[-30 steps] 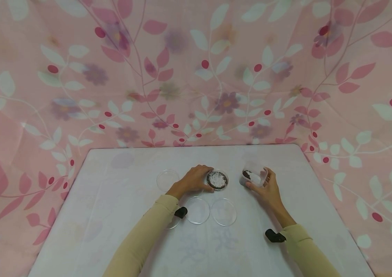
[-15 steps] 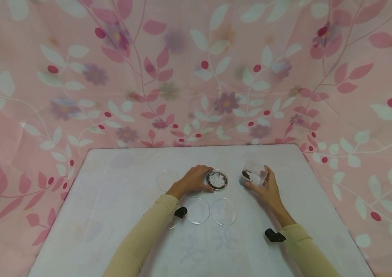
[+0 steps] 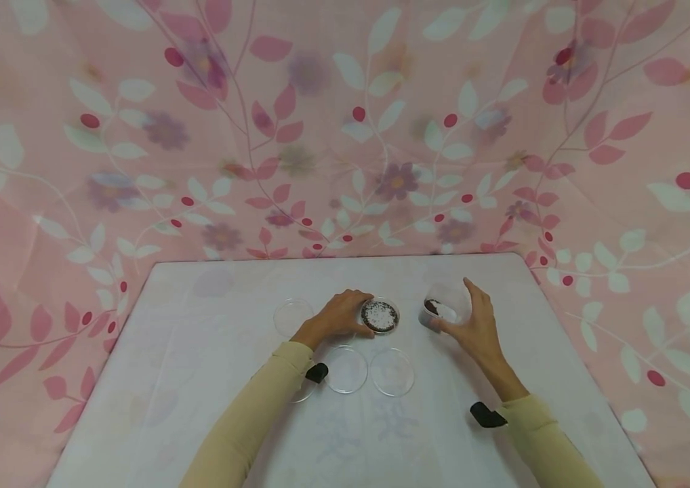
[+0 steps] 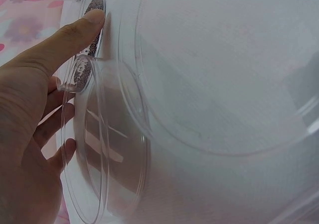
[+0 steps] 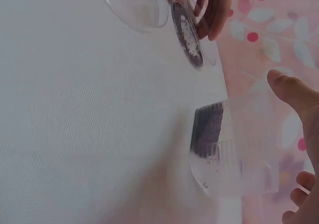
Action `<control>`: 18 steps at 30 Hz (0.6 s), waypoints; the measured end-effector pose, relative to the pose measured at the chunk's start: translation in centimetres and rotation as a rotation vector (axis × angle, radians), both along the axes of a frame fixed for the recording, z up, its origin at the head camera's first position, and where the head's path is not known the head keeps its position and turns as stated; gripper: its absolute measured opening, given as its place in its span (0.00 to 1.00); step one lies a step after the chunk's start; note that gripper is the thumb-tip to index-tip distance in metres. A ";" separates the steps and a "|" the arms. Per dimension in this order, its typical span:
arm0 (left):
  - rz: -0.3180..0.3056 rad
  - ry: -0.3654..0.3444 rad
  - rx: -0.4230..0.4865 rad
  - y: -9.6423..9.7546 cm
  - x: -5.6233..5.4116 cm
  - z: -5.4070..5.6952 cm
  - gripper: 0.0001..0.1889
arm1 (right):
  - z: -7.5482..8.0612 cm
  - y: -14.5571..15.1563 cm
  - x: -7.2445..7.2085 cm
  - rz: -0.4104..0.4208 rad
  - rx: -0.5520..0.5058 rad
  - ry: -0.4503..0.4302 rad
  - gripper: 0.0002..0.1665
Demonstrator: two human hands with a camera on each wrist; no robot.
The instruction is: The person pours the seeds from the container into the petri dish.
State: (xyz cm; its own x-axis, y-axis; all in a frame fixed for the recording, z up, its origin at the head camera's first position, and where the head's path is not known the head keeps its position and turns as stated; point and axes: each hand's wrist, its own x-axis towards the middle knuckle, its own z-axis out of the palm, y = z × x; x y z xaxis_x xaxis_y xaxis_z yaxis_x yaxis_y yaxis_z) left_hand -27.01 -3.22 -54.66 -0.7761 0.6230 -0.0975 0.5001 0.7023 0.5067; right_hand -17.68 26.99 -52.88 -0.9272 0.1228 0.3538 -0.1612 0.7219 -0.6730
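Observation:
In the head view, my left hand (image 3: 340,314) holds a clear petri dish (image 3: 379,316) by its left edge, thumb at the near side and fingers at the far side. Dark granules with a white, speckled middle fill it. To the right stands a translucent plastic tub (image 3: 450,296) with dark granules at its bottom. My right hand (image 3: 482,333) is beside this tub, thumb and fingers spread apart. From the right wrist view, the tub (image 5: 249,149) sits on the table, a gap between it and the thumb and fingers.
Several clear round dishes or lids lie around the left forearm: one at the back left (image 3: 293,317), a middle one (image 3: 346,370) and one right of it (image 3: 392,372). Another is partly under the left sleeve. A white cloth covers the table (image 3: 442,447); a floral curtain (image 3: 345,135) hangs behind.
My right hand has let go of the tub; its fingers have lifted and spread away to the right. The tub stays in place. My left hand keeps its hold on the petri dish.

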 end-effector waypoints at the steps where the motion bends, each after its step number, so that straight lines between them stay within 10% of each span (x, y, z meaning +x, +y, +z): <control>1: 0.000 -0.002 0.001 0.0 0.0 0.0 0.46 | 0.2 -0.3 0.1 0.015 0.030 0.034 0.67; 6: -0.004 -0.004 0.007 0.0 0.0 0.2 0.46 | 1.1 -2.6 1.3 0.132 0.151 0.128 0.65; 18: -0.012 0.020 0.001 0.0 -0.2 -0.2 0.46 | 0.9 -6.3 3.9 0.335 0.251 0.048 0.61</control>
State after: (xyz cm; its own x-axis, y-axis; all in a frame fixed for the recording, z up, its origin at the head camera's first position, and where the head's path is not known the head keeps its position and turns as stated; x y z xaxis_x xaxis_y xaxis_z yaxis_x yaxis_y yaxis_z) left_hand -27.16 -3.23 -54.81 -0.7700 0.6328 -0.0814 0.5188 0.6953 0.4974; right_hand -13.82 20.74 -52.02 -0.8829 -0.2783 0.3783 -0.4420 0.7648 -0.4687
